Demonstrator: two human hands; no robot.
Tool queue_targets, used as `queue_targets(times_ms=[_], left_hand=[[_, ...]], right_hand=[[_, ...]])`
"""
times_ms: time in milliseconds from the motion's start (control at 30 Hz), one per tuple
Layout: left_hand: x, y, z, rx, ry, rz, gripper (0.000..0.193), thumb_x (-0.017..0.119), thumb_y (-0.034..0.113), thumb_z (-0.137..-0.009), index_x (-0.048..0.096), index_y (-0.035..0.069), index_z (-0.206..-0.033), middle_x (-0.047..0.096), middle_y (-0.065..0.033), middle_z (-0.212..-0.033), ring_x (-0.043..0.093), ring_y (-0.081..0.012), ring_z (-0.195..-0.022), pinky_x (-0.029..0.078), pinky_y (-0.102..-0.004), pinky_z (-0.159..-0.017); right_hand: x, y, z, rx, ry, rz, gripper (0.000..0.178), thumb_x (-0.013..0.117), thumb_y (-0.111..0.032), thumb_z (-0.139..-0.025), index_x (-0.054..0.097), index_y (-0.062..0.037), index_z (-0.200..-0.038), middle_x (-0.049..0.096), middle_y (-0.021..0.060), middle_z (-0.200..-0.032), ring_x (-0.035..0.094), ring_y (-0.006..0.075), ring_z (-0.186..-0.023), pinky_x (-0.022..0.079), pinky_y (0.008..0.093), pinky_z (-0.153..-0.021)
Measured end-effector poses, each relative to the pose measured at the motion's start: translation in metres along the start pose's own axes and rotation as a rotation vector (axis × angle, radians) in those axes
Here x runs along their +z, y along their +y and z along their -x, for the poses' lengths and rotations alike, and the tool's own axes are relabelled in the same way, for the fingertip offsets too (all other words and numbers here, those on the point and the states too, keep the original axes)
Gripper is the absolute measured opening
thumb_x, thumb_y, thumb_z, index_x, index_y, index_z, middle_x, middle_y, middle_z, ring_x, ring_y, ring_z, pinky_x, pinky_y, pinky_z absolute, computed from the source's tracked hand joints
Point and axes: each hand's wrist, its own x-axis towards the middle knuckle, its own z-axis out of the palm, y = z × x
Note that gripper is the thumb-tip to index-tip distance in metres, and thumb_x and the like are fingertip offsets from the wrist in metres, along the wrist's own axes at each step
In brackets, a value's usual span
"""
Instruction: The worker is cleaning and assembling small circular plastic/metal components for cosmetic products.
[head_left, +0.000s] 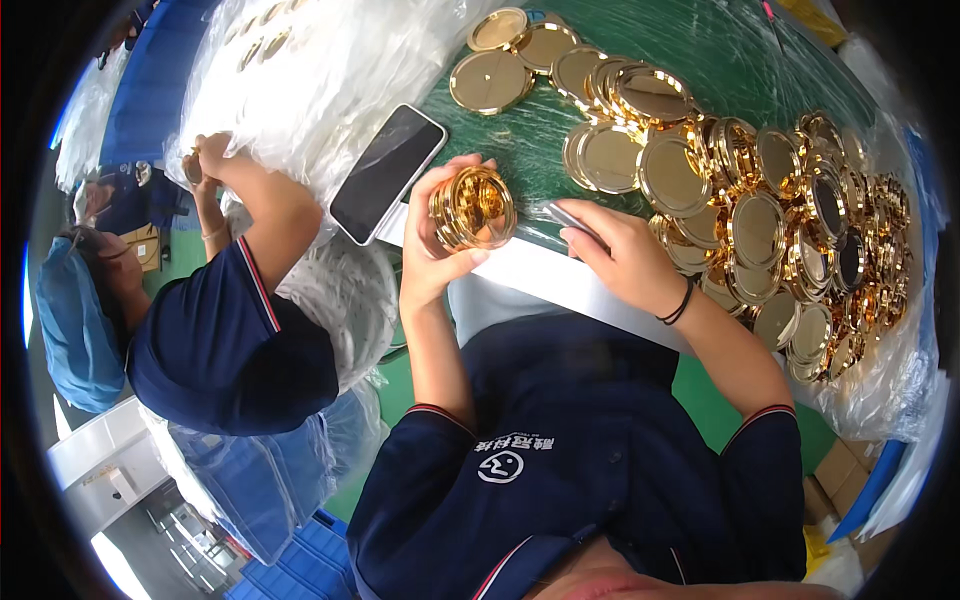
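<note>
My left hand [428, 240] is closed around a shiny gold round piece [474, 208] with ridged rims. It faces up like a shallow cup or a short stack of lids; I cannot tell which. To its right, my right hand [640, 262] pinches a slim grey flat-sided object [577, 221], its kind not clear. The two hands are apart, over the table's near edge. Beside my right hand lies a large heap of mirror-like gold round lids [757, 229]. More gold lids [490, 80] lie loose farther back.
A phone [388, 172] with a dark screen lies left of my left hand. Clear plastic film covers the green table [540, 150]. At the left, a co-worker [232, 340] in a blue cap handles a small part near plastic bags [310, 90]. Blue crates [300, 565] stand below.
</note>
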Motion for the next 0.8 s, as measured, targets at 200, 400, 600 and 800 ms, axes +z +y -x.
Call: queue_targets(times_ms=[200, 400, 600, 800], left_hand=[[0.008, 0.0, 0.001, 0.02, -0.006, -0.052, 0.079, 0.081, 0.002, -0.064, 0.043, 0.006, -0.133, 0.042, -0.0182, -0.14, 0.044, -0.0321, -0.131, 0.04, -0.0427, -0.107], [0.013, -0.004, 0.0, 0.046, -0.086, -0.277, 0.076, 0.08, -0.002, -0.061, 0.047, 0.008, -0.129, 0.041, -0.0157, -0.141, 0.042, -0.0249, -0.13, 0.038, -0.037, -0.104], [0.013, -0.007, 0.0, 0.054, -0.091, -0.275, 0.076, 0.081, -0.002, -0.06, 0.048, 0.008, -0.128, 0.042, -0.0164, -0.14, 0.044, -0.0254, -0.128, 0.04, -0.0381, -0.104], [0.013, -0.004, -0.003, 0.039, -0.095, -0.232, 0.076, 0.082, 0.0, -0.06, 0.048, 0.006, -0.128, 0.044, -0.0184, -0.138, 0.047, -0.0266, -0.126, 0.043, -0.0381, -0.102]], right_hand=[[0.0, 0.0, -0.001, -0.041, 0.003, -0.025, 0.029, 0.062, -0.011, -0.09, 0.061, -0.002, -0.118, 0.069, 0.0149, -0.093, 0.067, 0.0296, -0.076, 0.052, 0.0374, -0.067], [0.001, -0.002, -0.003, -0.113, 0.049, 0.06, 0.033, 0.061, -0.009, -0.09, 0.058, -0.0079, -0.123, 0.067, 0.0134, -0.106, 0.068, 0.0306, -0.082, 0.054, 0.0388, -0.069], [0.0, -0.002, -0.007, 0.003, 0.076, 0.1, 0.026, 0.06, -0.013, -0.092, 0.057, -0.0091, -0.117, 0.067, 0.0112, -0.107, 0.067, 0.0321, -0.082, 0.054, 0.0406, -0.067], [-0.004, -0.003, -0.015, -0.041, 0.061, 0.171, 0.021, 0.06, -0.013, -0.09, 0.057, -0.008, -0.11, 0.066, 0.011, -0.101, 0.066, 0.0332, -0.08, 0.053, 0.0425, -0.068]])
